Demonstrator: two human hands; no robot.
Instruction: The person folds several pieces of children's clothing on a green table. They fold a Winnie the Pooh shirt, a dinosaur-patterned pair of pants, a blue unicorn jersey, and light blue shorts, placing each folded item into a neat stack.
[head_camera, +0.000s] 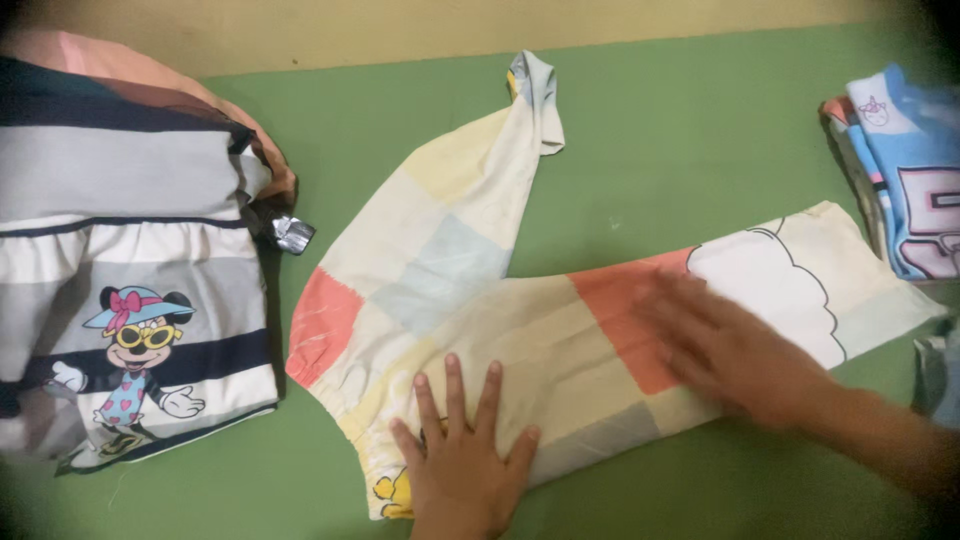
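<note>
A pair of small pastel patchwork trousers (470, 290) lies spread on a green surface (660, 140), one leg pointing up, the other stretched right. My left hand (462, 450) rests flat with fingers spread on the waist end near the bottom. My right hand (735, 350), blurred by motion, lies flat on the right leg over its orange patch. Neither hand grips anything.
A stack of folded striped clothes with a cartoon mouse print (130, 260) sits at the left. Another folded pile of blue and pink garments (905, 170) sits at the right edge. A pale wall or floor strip (400, 30) borders the green surface at the top.
</note>
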